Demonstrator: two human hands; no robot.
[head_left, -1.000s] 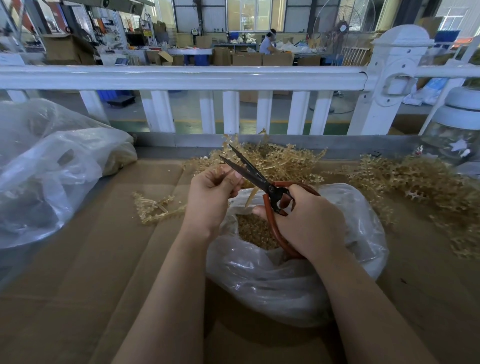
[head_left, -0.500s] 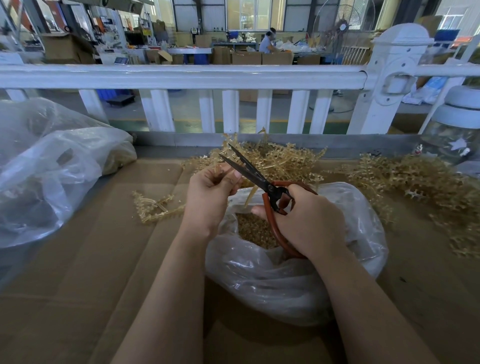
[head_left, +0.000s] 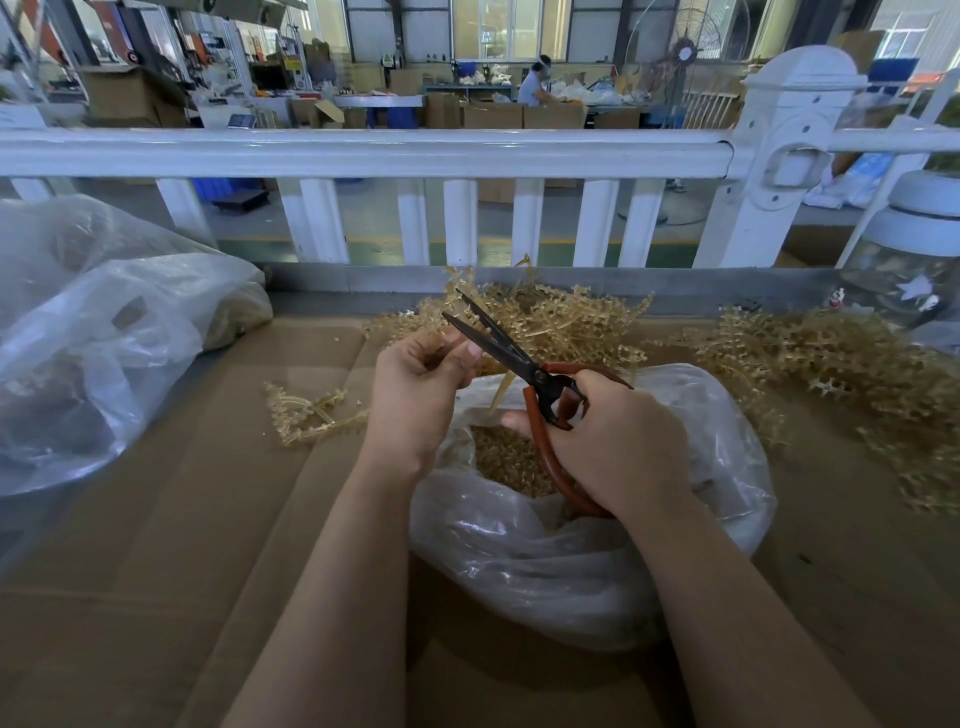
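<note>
Fingers (head_left: 602, 387) tight around scissors (head_left: 537, 373), sprig (head_left: 500, 393)

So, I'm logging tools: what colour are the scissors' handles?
Reddish-brown handles, clearest in the head view.

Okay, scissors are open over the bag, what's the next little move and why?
Probably close the scissors with the right hand: the blades stand spread at the pale sprig the left hand pinches, above the open bag of cut bits, so the snipped piece should drop in.
</note>
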